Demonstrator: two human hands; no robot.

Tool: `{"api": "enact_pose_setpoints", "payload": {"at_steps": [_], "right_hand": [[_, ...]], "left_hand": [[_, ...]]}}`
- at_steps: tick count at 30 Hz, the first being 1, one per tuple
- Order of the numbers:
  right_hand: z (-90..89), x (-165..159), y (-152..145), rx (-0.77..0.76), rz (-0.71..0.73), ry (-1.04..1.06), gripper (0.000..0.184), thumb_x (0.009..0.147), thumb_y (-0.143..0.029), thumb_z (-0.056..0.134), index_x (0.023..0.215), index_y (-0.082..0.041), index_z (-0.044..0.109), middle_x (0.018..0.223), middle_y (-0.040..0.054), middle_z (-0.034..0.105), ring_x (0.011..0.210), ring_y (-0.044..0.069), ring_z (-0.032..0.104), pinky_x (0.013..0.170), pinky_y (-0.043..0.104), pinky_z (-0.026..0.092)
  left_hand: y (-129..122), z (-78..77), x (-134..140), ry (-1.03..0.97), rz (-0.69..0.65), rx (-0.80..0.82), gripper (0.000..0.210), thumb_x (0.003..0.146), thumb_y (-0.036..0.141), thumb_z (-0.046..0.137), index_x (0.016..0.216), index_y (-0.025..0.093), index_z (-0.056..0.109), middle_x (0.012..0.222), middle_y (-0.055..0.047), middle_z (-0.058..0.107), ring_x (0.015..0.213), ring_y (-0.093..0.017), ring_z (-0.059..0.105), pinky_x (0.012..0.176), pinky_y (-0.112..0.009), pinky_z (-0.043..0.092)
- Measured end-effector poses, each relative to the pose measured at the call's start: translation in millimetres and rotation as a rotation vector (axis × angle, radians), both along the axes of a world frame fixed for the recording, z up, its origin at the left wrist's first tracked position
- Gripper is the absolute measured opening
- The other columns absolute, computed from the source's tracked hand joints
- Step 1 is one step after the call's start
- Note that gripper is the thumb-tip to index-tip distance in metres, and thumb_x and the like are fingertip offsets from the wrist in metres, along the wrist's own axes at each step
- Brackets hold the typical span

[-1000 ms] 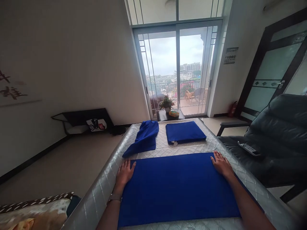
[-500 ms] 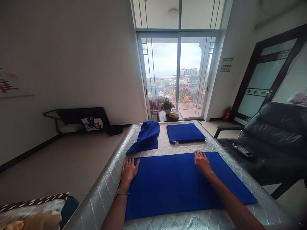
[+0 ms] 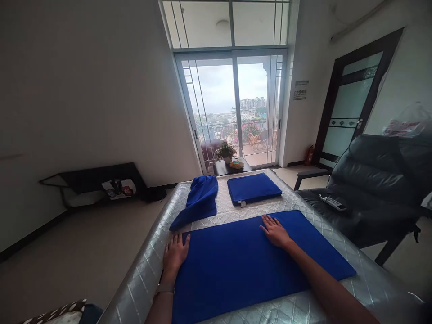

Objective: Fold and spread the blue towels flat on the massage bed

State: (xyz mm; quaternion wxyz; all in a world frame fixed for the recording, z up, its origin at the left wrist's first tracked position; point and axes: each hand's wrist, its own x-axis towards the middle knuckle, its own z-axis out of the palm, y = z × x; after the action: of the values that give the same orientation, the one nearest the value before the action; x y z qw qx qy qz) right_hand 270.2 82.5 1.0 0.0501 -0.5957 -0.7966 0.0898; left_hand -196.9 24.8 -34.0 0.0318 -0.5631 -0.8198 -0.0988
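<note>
A blue cloth (image 3: 232, 265) lies flat and smooth as a long rectangle across the near part of the covered table. At its far left corner my left hand (image 3: 175, 253) rests palm down, fingers stretched out, partly on the cloth's edge. My right hand (image 3: 275, 230) lies flat near the far edge, right of the middle, with fingers spread. Beyond it sits a neatly folded blue cloth (image 3: 254, 187) with a small white tag on its near edge. To its left is a crumpled blue cloth (image 3: 199, 200), close to my left hand.
A silver quilted cover (image 3: 135, 279) drapes over the table. On the right stands a black armchair (image 3: 381, 180) with a remote-like device (image 3: 333, 202) on its seat. A potted plant (image 3: 227, 152) stands on a small dark table by the sliding glass door (image 3: 258, 108).
My view has turned slightly to the right, shifting the scene left. My right hand has moved a little left over the flat cloth, its thumb now spread out. My left hand stays at the corner.
</note>
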Motion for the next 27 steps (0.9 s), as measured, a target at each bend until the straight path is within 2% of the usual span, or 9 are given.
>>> {"api": "enact_pose_setpoints", "payload": {"at_steps": [4,6,8,11,14,19,22,25,27], "right_hand": [[-6.5,97,19,0.008,-0.26,-0.09,0.071,0.101,-0.049,0.019,0.16,-0.01,0.024,0.167,0.0084,0.021,0.154,0.021,0.015,0.125,0.042,0.01],[-12.7,129,26,0.028,-0.328,-0.107,0.07,0.1,-0.047,0.02,0.159,-0.009,0.025,0.166,0.0099,0.023,0.154,0.021,0.016,0.124,0.042,0.012],[-19.3,146,29,0.053,-0.337,-0.105,0.069,0.1,-0.045,0.021,0.159,-0.009,0.026,0.166,0.0102,0.023,0.153,0.021,0.017,0.124,0.042,0.014],[-25.0,148,31,0.071,-0.332,-0.102,0.07,0.1,-0.046,0.021,0.159,-0.009,0.025,0.166,0.0096,0.023,0.154,0.021,0.017,0.125,0.041,0.013],[-23.0,142,29,0.05,-0.335,-0.118,0.07,0.101,-0.045,0.02,0.159,-0.007,0.023,0.167,0.0096,0.021,0.154,0.02,0.016,0.125,0.039,0.012],[-8.7,136,23,0.037,-0.34,-0.189,0.068,0.102,-0.043,0.018,0.159,-0.008,0.023,0.167,0.0085,0.02,0.153,0.02,0.017,0.124,0.039,0.013],[4.0,132,22,0.057,-0.342,-0.276,0.066,0.101,-0.042,0.024,0.157,-0.007,0.03,0.165,0.0103,0.025,0.153,0.024,0.02,0.124,0.044,0.01],[15.1,112,18,0.14,-0.36,-0.326,0.06,0.1,-0.031,0.027,0.153,-0.004,0.039,0.162,0.0142,0.031,0.152,0.026,0.021,0.124,0.047,0.005],[19.2,82,10,0.193,-0.322,-0.278,0.059,0.1,-0.027,0.025,0.152,-0.003,0.04,0.161,0.0162,0.033,0.152,0.026,0.022,0.124,0.047,0.007]], "left_hand": [[0,-0.1,0,0.028,0.004,0.01,0.077,0.1,0.057,0.021,0.155,0.005,0.034,0.162,-0.018,0.033,0.151,-0.032,0.027,0.122,-0.051,0.023],[1,-0.3,0,0.037,0.004,-0.012,0.077,0.1,0.057,0.02,0.154,0.005,0.035,0.162,-0.019,0.033,0.151,-0.032,0.027,0.122,-0.051,0.023],[3,0.0,-2,0.038,0.0,-0.048,0.077,0.1,0.057,0.02,0.154,0.004,0.035,0.162,-0.019,0.033,0.15,-0.032,0.028,0.123,-0.05,0.022],[3,1.9,-2,0.03,0.005,-0.084,0.077,0.1,0.057,0.02,0.153,0.004,0.036,0.162,-0.019,0.032,0.15,-0.032,0.029,0.123,-0.05,0.022],[1,5.1,-1,0.019,0.015,-0.078,0.076,0.1,0.057,0.021,0.154,0.005,0.035,0.162,-0.019,0.033,0.149,-0.033,0.031,0.122,-0.051,0.023],[-2,7.9,3,-0.002,0.008,-0.047,0.076,0.101,0.056,0.022,0.155,0.003,0.032,0.162,-0.02,0.032,0.149,-0.034,0.032,0.122,-0.052,0.023],[-2,7.6,5,-0.003,0.019,-0.032,0.076,0.101,0.056,0.022,0.156,0.005,0.031,0.163,-0.019,0.031,0.149,-0.033,0.032,0.123,-0.05,0.022],[-2,7.2,6,-0.005,0.026,-0.018,0.076,0.1,0.056,0.022,0.155,0.004,0.033,0.162,-0.019,0.033,0.148,-0.033,0.033,0.122,-0.05,0.022],[-1,7.3,7,-0.008,0.029,-0.006,0.076,0.1,0.056,0.023,0.155,0.004,0.033,0.161,-0.019,0.034,0.148,-0.034,0.034,0.122,-0.051,0.023]]}}
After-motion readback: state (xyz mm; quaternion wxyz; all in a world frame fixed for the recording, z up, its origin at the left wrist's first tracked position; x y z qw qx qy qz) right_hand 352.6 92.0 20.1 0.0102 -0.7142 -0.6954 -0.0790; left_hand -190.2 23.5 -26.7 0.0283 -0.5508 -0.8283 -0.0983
